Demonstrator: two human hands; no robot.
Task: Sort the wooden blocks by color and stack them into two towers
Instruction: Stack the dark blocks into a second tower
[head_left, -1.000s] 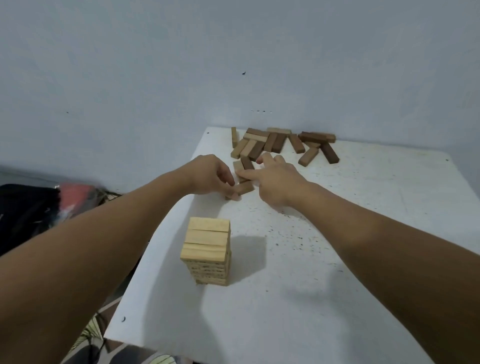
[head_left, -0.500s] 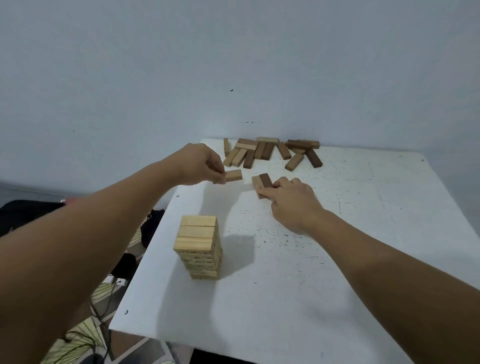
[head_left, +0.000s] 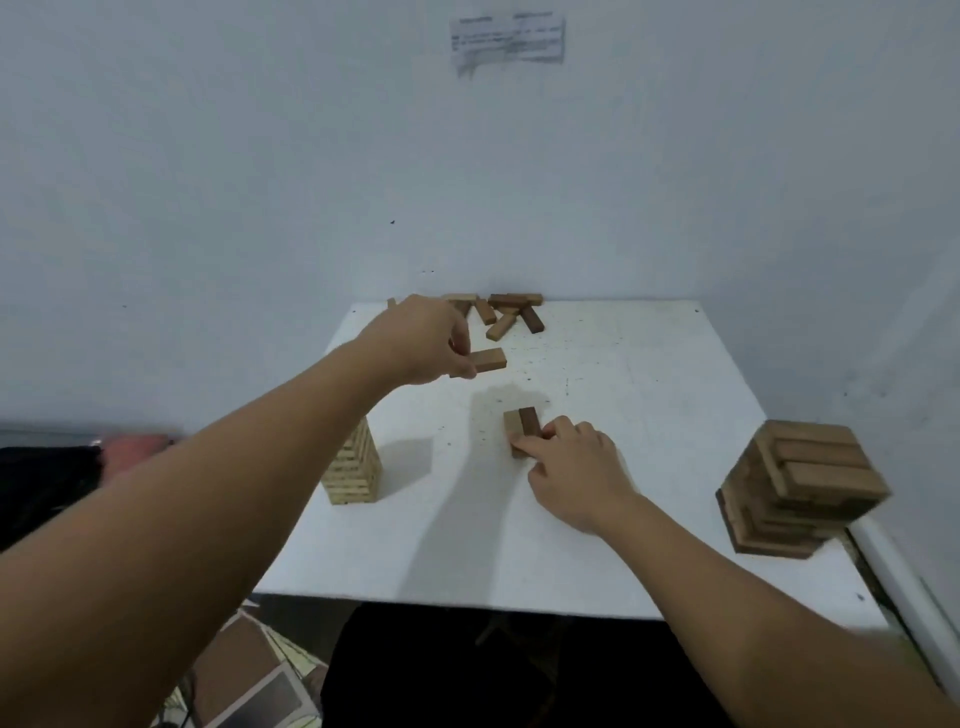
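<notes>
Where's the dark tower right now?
Head view: the dark tower stands at the table's right edge, near the front corner, right of the right hand.

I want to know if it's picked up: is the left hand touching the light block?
Touching. The head view shows the left hand pinching the light block above the table.
</notes>
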